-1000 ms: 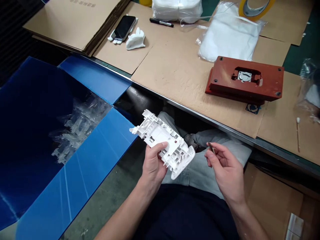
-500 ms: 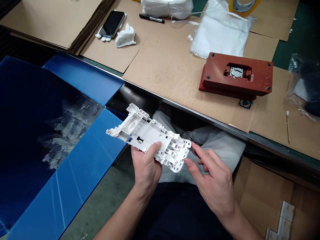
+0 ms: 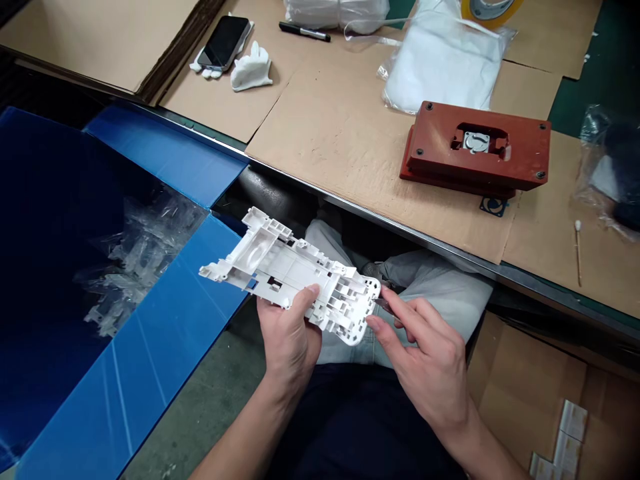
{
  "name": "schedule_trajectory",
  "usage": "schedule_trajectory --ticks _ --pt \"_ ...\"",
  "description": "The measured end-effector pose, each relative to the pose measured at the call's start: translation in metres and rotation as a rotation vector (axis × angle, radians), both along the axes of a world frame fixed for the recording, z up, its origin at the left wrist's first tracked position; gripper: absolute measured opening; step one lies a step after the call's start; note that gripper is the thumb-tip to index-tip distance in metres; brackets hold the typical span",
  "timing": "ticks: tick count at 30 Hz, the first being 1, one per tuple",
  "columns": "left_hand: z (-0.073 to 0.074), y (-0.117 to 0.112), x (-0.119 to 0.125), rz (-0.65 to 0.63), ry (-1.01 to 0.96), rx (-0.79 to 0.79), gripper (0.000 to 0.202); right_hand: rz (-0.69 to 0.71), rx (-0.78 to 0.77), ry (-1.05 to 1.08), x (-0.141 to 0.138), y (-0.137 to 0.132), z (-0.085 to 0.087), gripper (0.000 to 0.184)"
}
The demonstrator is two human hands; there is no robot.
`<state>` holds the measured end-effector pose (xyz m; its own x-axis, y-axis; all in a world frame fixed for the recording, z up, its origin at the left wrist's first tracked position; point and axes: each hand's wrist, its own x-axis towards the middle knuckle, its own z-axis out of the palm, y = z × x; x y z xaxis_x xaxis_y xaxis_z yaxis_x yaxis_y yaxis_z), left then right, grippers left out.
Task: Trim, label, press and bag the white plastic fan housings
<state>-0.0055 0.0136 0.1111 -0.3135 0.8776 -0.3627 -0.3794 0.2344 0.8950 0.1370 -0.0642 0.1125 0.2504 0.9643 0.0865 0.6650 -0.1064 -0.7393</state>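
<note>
A white molded plastic frame (image 3: 300, 270), full of slots and clips, is held over my lap. My left hand (image 3: 290, 330) is closed around its near edge, thumb on top and fingers underneath. At the frame's rounded right end is my right hand (image 3: 425, 350), with a small dark metal blade (image 3: 384, 305) pinched between thumb and index finger. The blade's tip meets the rim of that end. Most of the blade is hidden by the fingers.
A blue bin (image 3: 175, 287) with clear plastic bags (image 3: 145, 253) stands at left. On the cardboard-covered bench are a red-brown fixture (image 3: 480, 143), a cotton swab (image 3: 579, 253), a phone (image 3: 225, 43), a white glove (image 3: 251, 68), a marker (image 3: 305, 31) and a bagged white stack (image 3: 443, 63).
The white frame has tilted slightly, its far left end shifting left and its rounded end staying near the blade. Both hands keep their hold.
</note>
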Motion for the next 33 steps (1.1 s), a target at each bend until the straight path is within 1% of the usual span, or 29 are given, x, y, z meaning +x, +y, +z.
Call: schedule_trajectory --ticks 2,4,8,14,20,23,26,28,33 --pt "-0.0016 -0.0004 -0.0003 0.009 0.001 -0.001 0.065 -0.025 -0.017 0.015 0.0007 0.0005 -0.0017 0.045" --pt "-0.0025 -0.0008 -0.0004 0.012 0.0 -0.005 0.065 -0.037 -0.027 0.033 0.0013 0.0003 -0.003 0.047" --pt "-0.0027 -0.0017 0.0003 0.018 -0.006 -0.013 0.064 -0.042 -0.01 0.044 0.0024 -0.0007 -0.0043 0.044" --pt "-0.0016 -0.0028 0.003 0.03 -0.017 -0.015 0.071 -0.028 0.021 0.072 0.0023 0.0007 -0.0028 0.039" --pt "-0.0006 -0.0018 0.0044 0.039 -0.014 -0.031 0.072 -0.013 0.074 0.019 0.0005 0.0006 -0.0036 0.032" --pt "-0.0001 -0.0008 0.0048 0.044 -0.02 -0.034 0.073 0.01 0.065 0.005 0.0011 0.0002 -0.0036 0.038" --pt "0.0002 -0.0001 0.0051 0.049 -0.022 -0.026 0.073 0.051 0.07 -0.032 0.0019 0.0006 -0.0019 0.055" --pt "0.0005 -0.0002 0.0053 0.052 -0.019 -0.021 0.072 0.066 0.078 -0.053 0.0021 0.0008 -0.001 0.061" --pt "0.001 -0.001 0.0052 0.061 0.001 -0.018 0.07 0.052 0.093 -0.063 0.001 -0.0003 -0.0043 0.056"
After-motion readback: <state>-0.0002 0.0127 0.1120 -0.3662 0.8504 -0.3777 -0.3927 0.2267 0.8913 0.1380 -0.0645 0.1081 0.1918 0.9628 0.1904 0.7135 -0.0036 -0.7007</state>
